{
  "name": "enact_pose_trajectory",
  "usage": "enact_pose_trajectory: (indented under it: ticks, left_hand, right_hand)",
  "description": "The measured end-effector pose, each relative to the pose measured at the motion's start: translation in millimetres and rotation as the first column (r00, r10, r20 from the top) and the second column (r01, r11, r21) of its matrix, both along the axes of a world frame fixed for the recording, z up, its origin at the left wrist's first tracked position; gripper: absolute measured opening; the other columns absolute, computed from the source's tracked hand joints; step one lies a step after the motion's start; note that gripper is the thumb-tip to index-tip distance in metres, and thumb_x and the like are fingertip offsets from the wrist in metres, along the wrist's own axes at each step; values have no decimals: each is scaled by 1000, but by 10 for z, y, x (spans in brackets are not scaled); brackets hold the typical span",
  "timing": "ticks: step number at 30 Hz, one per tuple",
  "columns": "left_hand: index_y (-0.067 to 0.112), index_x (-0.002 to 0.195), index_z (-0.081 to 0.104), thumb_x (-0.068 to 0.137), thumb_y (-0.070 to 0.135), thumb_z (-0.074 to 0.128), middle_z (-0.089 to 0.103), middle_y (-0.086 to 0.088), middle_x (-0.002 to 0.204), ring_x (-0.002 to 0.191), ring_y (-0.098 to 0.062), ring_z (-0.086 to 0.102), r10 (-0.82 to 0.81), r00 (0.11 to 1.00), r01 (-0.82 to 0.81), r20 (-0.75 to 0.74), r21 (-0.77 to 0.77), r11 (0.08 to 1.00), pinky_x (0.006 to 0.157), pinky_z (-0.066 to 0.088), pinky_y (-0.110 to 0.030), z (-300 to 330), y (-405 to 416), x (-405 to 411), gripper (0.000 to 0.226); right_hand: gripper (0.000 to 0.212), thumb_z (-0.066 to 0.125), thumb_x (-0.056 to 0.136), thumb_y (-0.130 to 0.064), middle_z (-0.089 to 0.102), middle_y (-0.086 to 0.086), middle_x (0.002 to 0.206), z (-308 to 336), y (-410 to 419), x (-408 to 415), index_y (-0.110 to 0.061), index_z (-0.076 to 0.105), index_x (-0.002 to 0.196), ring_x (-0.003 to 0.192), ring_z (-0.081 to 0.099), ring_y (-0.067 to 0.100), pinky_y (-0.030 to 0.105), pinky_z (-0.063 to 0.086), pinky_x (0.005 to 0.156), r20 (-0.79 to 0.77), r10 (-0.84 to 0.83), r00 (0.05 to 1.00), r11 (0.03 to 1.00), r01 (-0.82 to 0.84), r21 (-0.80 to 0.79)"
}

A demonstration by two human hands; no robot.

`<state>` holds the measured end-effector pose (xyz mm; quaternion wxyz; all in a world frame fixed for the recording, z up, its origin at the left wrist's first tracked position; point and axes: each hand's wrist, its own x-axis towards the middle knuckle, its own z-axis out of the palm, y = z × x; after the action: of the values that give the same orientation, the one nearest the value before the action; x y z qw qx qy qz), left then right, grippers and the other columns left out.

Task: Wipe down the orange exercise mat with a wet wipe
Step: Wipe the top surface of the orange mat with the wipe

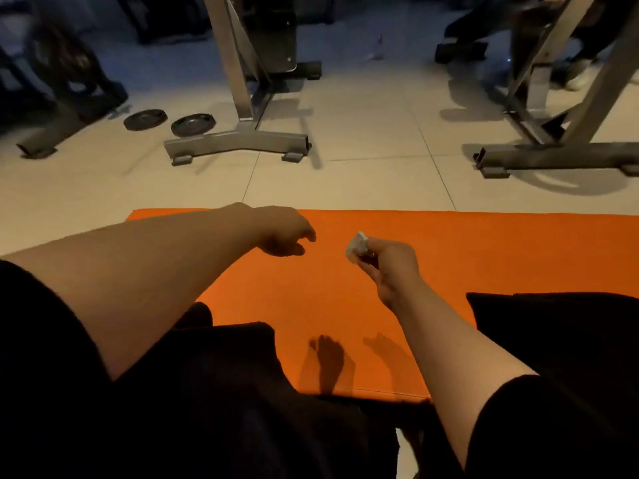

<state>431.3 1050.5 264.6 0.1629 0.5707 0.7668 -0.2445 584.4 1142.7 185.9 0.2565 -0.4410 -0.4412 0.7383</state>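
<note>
Orange exercise mat [449, 257] lies flat on the pale tiled floor [363, 140], stretched across the lower middle of the view, its near edge right at the person's dark-clothed legs [221, 392]. Above the mat, the right hand [390, 267] pinches a small crumpled whitish wet wipe [358, 248] between thumb and fingertips, and the wipe sits up off the mat surface. Left of the wipe, the left hand [283, 233] hangs over the mat with fingers curled loosely downward, holding nothing. Shadows of both hands fall on the mat nearer the legs. Beyond the mat's far edge stands a grey metal machine frame [238, 141] on a T-shaped base, and just left of that base two dark weight plates [193, 124] lie flat on the tiles. Further right of the mat's far edge, a second metal frame [560, 157] stands on the floor.
</note>
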Motion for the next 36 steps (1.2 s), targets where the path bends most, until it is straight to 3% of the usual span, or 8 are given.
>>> enact_pose_trajectory:
  ticks: [4, 10, 12, 18, 23, 26, 31, 36]
  left_hand:
    - [17, 144, 41, 99, 27, 52, 49, -5, 142, 126, -22, 49, 62, 983, -98, 172, 213, 972, 99, 40, -34, 147, 7, 536, 47]
    - [12, 112, 67, 98, 26, 53, 67, -10, 114, 97, -27, 60, 138, 938, -264, 318, 398, 879, 80, 49, -39, -69, -180, 817, 24]
    - [10, 109, 68, 98, 25, 52, 67, -12, 109, 92, -28, 60, 171, 933, -290, 317, 380, 878, 76, 48, -40, -132, -338, 702, 24]
    - [12, 138, 50, 101, 23, 50, 54, -10, 137, 120, -25, 53, 288, 856, -419, 428, 250, 873, 99, 43, -39, -457, -1035, 296, 39]
    - [14, 146, 38, 102, 22, 48, 45, -11, 145, 129, -26, 45, 333, 819, -454, 467, 174, 874, 104, 39, -40, -722, -1295, 48, 47]
    - [13, 144, 40, 102, 24, 48, 43, -11, 146, 129, -27, 45, 287, 803, -472, 522, 263, 842, 102, 41, -39, -715, -1139, -64, 45]
    - [12, 143, 43, 102, 21, 48, 45, -11, 144, 127, -28, 47, 265, 804, -443, 532, 240, 864, 101, 43, -40, -985, -916, -170, 42]
    - [8, 144, 40, 101, 9, 46, 49, -13, 140, 119, -30, 53, 346, 833, -409, 432, 60, 910, 97, 47, -43, -1587, -748, -360, 44]
  right_hand:
    - [8, 61, 90, 1, 65, 31, 100, 363, -170, 276, 4, 68, 91, 89, 64, 36, 40, 55, 74, -73, 47, 996, 995, -40, 94]
    - [29, 56, 93, 1, 63, 20, 102, 390, -379, 344, -12, 60, 119, 83, 63, 30, 35, 54, 66, -50, 128, 991, 980, -118, 162]
    - [37, 57, 93, 0, 64, 20, 99, 319, -496, 254, -12, 52, 127, 78, 64, 28, 37, 55, 67, -28, 169, 985, 977, -164, 137]
    - [12, 61, 94, -7, 64, 19, 94, -126, -868, -87, 2, 61, 102, 77, 60, 29, 35, 50, 64, 181, 354, 918, 915, -380, 138]
    - [8, 60, 96, -12, 60, 13, 94, -168, -1139, -317, -8, 62, 89, 78, 58, 26, 38, 48, 62, 299, 350, 888, 892, -413, 183]
    - [15, 62, 95, -15, 59, 13, 91, -124, -1183, -450, -9, 59, 82, 77, 57, 27, 35, 46, 59, 317, 315, 895, 883, -399, 248]
    - [14, 66, 92, -13, 62, 18, 91, -383, -1144, -478, -1, 64, 99, 74, 59, 30, 46, 54, 67, 368, 213, 905, 915, -317, 249]
    - [39, 62, 90, -2, 57, 10, 113, -1118, -945, -485, -6, 56, 128, 103, 58, 35, 50, 51, 88, 371, 213, 904, 948, -283, 144]
